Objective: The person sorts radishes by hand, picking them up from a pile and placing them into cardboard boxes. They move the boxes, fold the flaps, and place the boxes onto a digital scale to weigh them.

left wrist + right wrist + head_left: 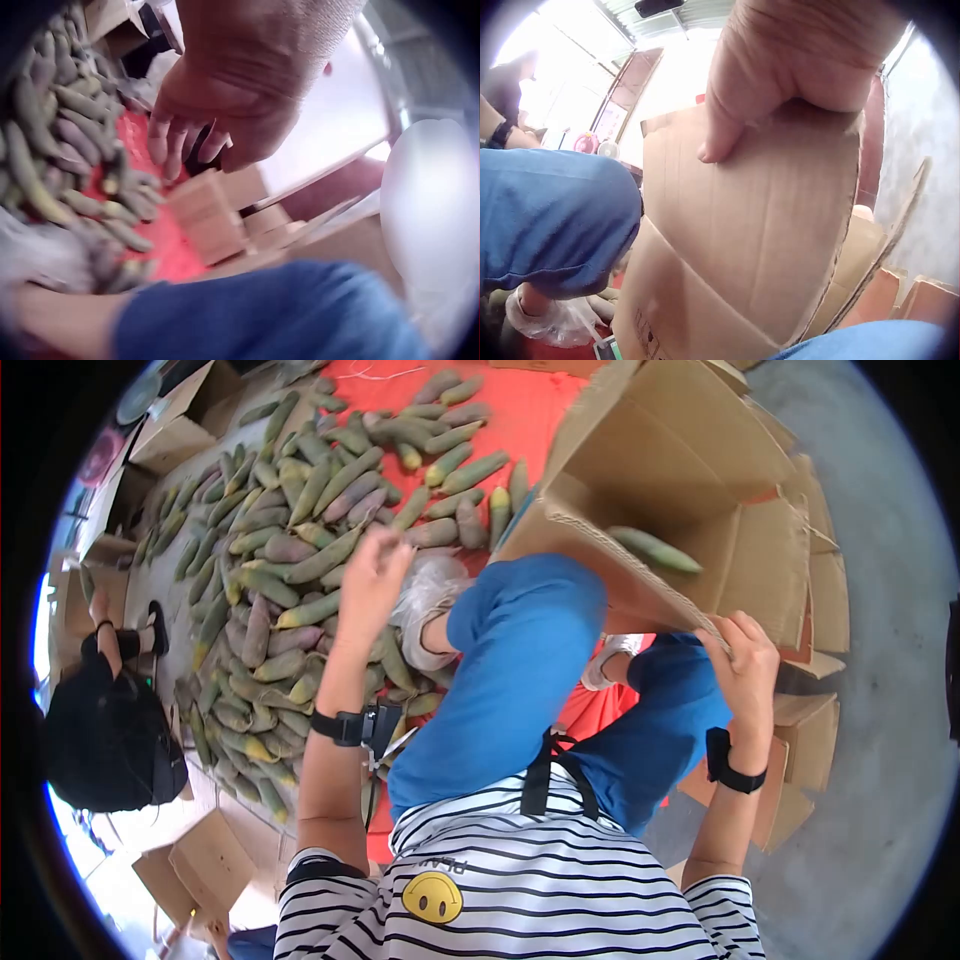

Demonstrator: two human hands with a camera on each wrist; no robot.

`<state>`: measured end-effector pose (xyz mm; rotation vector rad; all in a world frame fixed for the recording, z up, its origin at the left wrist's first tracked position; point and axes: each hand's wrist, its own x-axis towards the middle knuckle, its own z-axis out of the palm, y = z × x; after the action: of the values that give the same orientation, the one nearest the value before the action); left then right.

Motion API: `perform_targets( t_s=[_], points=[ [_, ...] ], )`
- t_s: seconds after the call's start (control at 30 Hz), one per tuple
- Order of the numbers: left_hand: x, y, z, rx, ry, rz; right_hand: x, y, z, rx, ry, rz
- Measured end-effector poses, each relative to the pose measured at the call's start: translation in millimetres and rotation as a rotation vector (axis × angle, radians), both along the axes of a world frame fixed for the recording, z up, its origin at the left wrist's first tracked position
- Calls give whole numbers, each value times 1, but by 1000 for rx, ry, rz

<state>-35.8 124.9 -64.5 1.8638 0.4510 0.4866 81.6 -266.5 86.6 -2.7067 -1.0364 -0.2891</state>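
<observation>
In the head view my left hand (pixel 375 575), slightly blurred, hovers over the edge of a big pile of long green and purplish vegetables (pixel 275 550), some with yellow tips. The left wrist view shows its fingers (pixel 174 146) loosely bent with nothing between them. My right hand (pixel 745 660) grips the near flap of a large open cardboard box (pixel 690 430). Its thumb (pixel 724 135) lies on the flap's outer face, while the other fingers are hidden behind the cardboard. Inside the box lies a single green vegetable (pixel 655 550).
A red sheet (pixel 515 405) spreads under part of the pile. My blue-trousered knees flank the box, and a plastic-wrapped foot (pixel 430 610) rests against the vegetables. More cardboard boxes (pixel 805 745) stand at right. Another person (pixel 115 730) in black is at far left.
</observation>
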Motion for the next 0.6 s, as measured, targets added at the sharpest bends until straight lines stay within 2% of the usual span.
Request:
perform_targets(
  t_s=[0.03,0.07,0.1,0.13,0.17,0.2,0.23,0.3,0.33,0.4,0.43,0.5,0.6],
  points=[
    [-23,10,-29,213,336,-12,1,-3,-2,3,9,21],
    [-52,16,-80,632,470,-33,4,-7,-2,3,53,-15],
    [-73,12,-90,761,894,-210,5,-9,-2,-1,95,-52],
    [-100,13,-123,945,1081,-384,6,-8,-1,-13,89,-26],
    [-122,8,-146,771,1102,-361,6,-5,-1,-20,95,-13],
    [-132,3,-151,600,1117,-336,6,-1,-1,-23,83,-4],
    [-137,0,-157,589,1123,-334,6,3,-1,-25,71,2],
    [-142,-7,-168,659,1152,-211,4,10,0,-40,83,4],
    [-144,-6,-175,648,1160,-211,4,14,0,-46,88,0],
    [-143,3,-196,807,955,-134,5,15,1,-57,101,-12],
    [-143,7,-209,800,960,-130,5,15,2,-63,109,-32],
    [-138,15,-231,1005,889,-108,6,15,1,-57,118,-36],
    [-130,24,-247,995,936,-160,8,19,4,-57,134,-41]
  ],
)
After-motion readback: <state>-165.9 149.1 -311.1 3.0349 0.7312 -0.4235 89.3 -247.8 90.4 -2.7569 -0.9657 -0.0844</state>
